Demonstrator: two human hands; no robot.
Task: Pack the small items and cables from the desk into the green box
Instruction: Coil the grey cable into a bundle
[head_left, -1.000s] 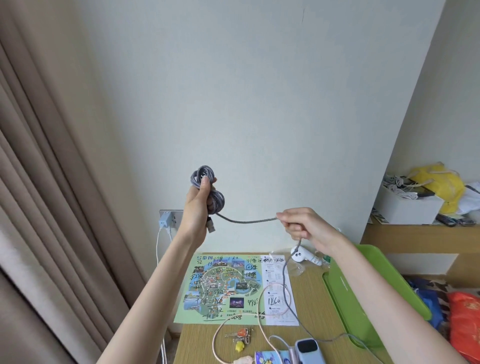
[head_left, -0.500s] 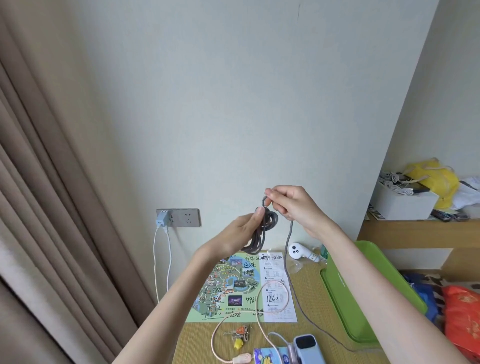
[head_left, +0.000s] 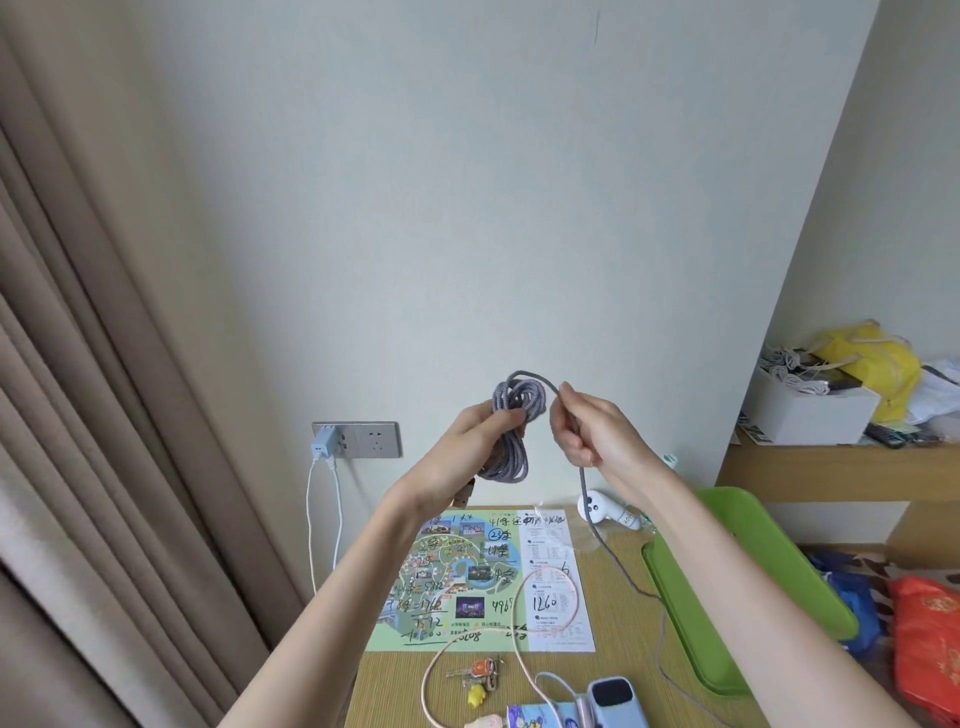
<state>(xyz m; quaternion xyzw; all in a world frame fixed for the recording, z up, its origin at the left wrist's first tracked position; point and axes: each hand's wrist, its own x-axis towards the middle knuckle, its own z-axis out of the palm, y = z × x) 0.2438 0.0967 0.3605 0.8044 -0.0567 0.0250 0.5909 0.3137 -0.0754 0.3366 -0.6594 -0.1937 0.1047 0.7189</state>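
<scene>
Grey cable (head_left: 511, 449), half coiled.
Your left hand (head_left: 462, 460) grips its coil; your right hand (head_left: 587, 431) pinches the tail hanging toward the green box (head_left: 769, 551).

Grey braided cable (head_left: 511, 431): mostly wound into a coil, held in the air above the desk's far edge. The left hand (head_left: 467, 457) grips the coil. The loose tail arcs to the right hand (head_left: 587, 431), which pinches it, then drops to the desktop beside the green box (head_left: 748, 571).

Green box: shallow, plastic, at the right edge.

Pink cable (head_left: 519, 613): loose loop mid-desk.

Keys (head_left: 478, 675), orange and yellow charms: near edge, beside the pink cable.

White gadget (head_left: 605, 512): far edge, just left of the box.

Blue-grey gadget (head_left: 615, 701): near edge, partly cut off.
</scene>
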